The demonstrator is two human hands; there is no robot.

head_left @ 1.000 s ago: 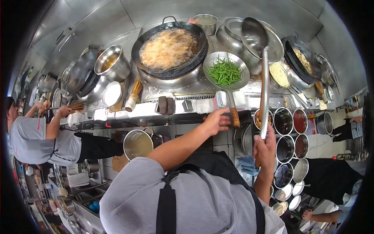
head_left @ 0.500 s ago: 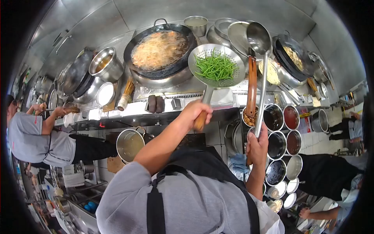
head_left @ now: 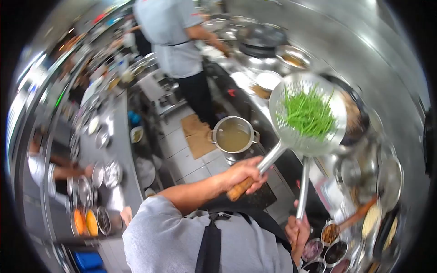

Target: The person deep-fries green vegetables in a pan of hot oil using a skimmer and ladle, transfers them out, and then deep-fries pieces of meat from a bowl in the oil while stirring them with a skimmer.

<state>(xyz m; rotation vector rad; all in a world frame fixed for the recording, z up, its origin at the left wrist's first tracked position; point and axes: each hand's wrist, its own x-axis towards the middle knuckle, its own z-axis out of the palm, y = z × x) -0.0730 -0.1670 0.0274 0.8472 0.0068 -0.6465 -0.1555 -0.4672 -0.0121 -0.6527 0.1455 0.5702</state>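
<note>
While the right hand [head_left: 298,228] grips a ladle [head_left: 302,189], the left hand [head_left: 248,174] wisely clasps the strainer [head_left: 314,148] — likely front-heavy — by its handle [head_left: 237,189].

The strainer [head_left: 302,145] is smooth, softly shining metal pierced with holes, its handle [head_left: 240,189] ending in wood. Polished metal makes up the ladle shaft [head_left: 304,184] too. The grey shirt [head_left: 168,236] and black strap [head_left: 209,248] are matt cloth. Metal also forms the stockpot [head_left: 234,155], the worktop [head_left: 115,141] and the wall [head_left: 396,77] (glossy, streaked with reflections); the brown sheet [head_left: 197,135] looks like dull cardboard.
</note>
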